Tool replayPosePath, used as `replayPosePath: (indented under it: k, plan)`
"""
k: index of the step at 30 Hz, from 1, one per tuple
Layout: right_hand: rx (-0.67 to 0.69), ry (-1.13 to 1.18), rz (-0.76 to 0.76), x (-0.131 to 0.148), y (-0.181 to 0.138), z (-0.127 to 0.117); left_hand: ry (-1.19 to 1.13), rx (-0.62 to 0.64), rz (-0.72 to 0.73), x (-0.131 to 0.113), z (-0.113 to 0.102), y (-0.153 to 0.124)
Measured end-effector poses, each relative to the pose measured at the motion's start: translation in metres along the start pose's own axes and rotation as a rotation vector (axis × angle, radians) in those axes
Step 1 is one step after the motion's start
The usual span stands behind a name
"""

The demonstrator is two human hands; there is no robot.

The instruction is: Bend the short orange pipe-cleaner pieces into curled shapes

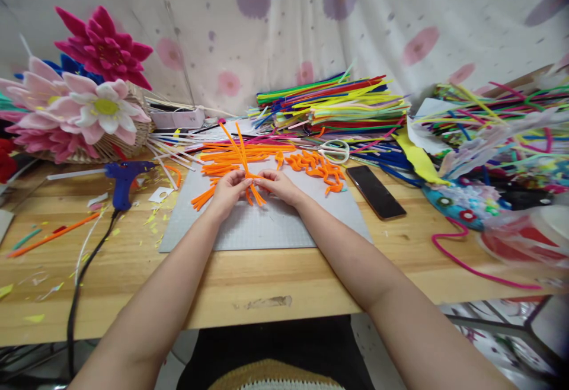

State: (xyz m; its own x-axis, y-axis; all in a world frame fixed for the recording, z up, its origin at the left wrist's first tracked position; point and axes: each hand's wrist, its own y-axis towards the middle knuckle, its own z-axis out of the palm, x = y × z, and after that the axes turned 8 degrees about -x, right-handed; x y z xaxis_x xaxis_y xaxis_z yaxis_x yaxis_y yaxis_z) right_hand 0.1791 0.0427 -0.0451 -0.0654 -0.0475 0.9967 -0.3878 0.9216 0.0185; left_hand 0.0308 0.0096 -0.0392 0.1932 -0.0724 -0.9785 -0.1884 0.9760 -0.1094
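Observation:
Several orange pipe cleaners (242,147) cross each other between my two hands, their long ends sticking up and short ends pointing down. My left hand (231,191) pinches them from the left near the crossing. From the right, my right hand (278,186) closes its fingertips on them at the same spot. Both hands are above a grey cutting mat (267,230). Behind them lies a row of straight orange pipe cleaners (253,152). Bent, wavy orange pieces (317,168) are piled to the right of my right hand.
A blue glue gun (123,182) with a black cord stands at left, near fabric-like flowers (104,108). Scissors (335,151) lie behind the mat, and a phone (376,191) lies right of it. Bundled coloured pipe cleaners (329,102) fill the back. A red-and-clear tub (528,236) stands far right.

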Motion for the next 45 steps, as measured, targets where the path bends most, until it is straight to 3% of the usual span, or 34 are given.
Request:
replayPosePath:
  k: [7, 16, 25, 31, 38, 45]
  plan:
    - [-0.031, 0.015, -0.010, -0.0004, -0.0005, -0.0002, -0.060, 0.165, -0.092, -0.0007, -0.0032, 0.0000]
    - [-0.017, -0.027, -0.008, -0.0014, 0.0003, -0.0016, 0.022, 0.089, -0.022, -0.0008, -0.0007, -0.0015]
    - [-0.026, 0.079, -0.007, -0.0005, -0.0001, -0.0040, 0.043, 0.155, -0.020, -0.0023, -0.0061, 0.0005]
    - [-0.032, -0.026, -0.044, 0.0011, -0.0012, -0.0001, 0.101, 0.092, 0.031, -0.0045, -0.0004, -0.0036]
    - [-0.053, 0.017, -0.063, 0.0003, 0.0001, -0.0023, 0.093, -0.005, 0.058, -0.0033, 0.0028, -0.0039]
    - [0.010, 0.055, -0.015, 0.0013, -0.0004, -0.0008, 0.206, -0.051, 0.202, 0.0034, 0.0034, 0.0008]
